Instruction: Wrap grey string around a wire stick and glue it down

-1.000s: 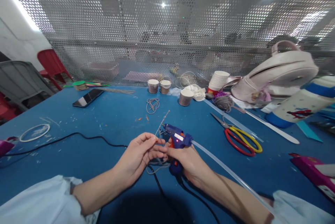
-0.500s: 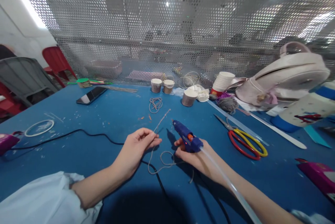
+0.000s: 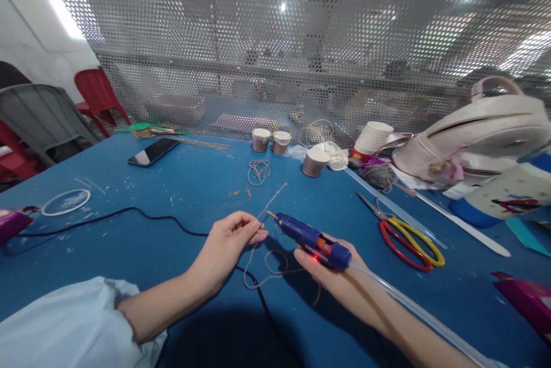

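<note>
My left hand pinches a thin strand of grey yarn between thumb and fingers. Its upper end sticks up straight and looks coated with something clear, while the rest loops loosely on the table below. My right hand is wrapped round a blue hot glue gun with a glowing red light. The nozzle points left, close beside the yarn just above my left fingertips; whether it touches I cannot tell. A long clear glue stick runs out of the gun's back over my right forearm.
Scissors lie to the right, near a pink backpack and a ball of grey yarn. Yarn-wrapped cups stand farther back. A phone and a white ring lie left. A black cord crosses the blue table.
The glue gun in my right hand has turned to point left, and its nozzle has come up close to the yarn. My left hand keeps its pinch, almost in place.
</note>
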Available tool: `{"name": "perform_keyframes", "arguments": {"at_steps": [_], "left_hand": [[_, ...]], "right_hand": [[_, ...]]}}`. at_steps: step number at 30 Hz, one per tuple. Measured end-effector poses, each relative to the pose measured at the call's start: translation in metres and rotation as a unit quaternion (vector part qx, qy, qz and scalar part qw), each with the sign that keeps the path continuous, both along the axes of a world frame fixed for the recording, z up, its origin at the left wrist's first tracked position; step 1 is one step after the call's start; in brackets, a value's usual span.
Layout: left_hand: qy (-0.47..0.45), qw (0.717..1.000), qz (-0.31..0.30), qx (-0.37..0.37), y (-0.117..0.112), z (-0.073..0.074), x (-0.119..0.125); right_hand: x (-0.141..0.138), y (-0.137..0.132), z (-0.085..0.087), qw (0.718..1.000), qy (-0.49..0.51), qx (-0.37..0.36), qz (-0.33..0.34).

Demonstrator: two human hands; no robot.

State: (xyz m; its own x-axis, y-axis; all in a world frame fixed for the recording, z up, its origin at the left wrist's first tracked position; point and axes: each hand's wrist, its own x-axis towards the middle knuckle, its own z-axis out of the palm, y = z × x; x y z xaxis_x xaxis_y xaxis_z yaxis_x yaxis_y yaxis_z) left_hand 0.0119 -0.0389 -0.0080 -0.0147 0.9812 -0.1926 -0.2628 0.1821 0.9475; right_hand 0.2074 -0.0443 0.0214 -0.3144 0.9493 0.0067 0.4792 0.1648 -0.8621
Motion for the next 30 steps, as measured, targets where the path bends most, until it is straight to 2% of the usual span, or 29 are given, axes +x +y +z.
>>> {"name": "perform_keyframes", "arguments": {"at_steps": [12, 30], "left_hand": [[0.014, 1.000, -0.005, 0.008, -0.0016, 0.0015, 0.0012], [0.025, 0.999, -0.018, 0.008, -0.0019, -0.0003, 0.0012]], "right_hand": [[-0.0013, -0.0015, 0.0012, 0.998, 0.012, -0.060, 0.005], [0.0000, -0.0034, 0.0038, 0.999, -0.011, -0.032, 0.004]]}}
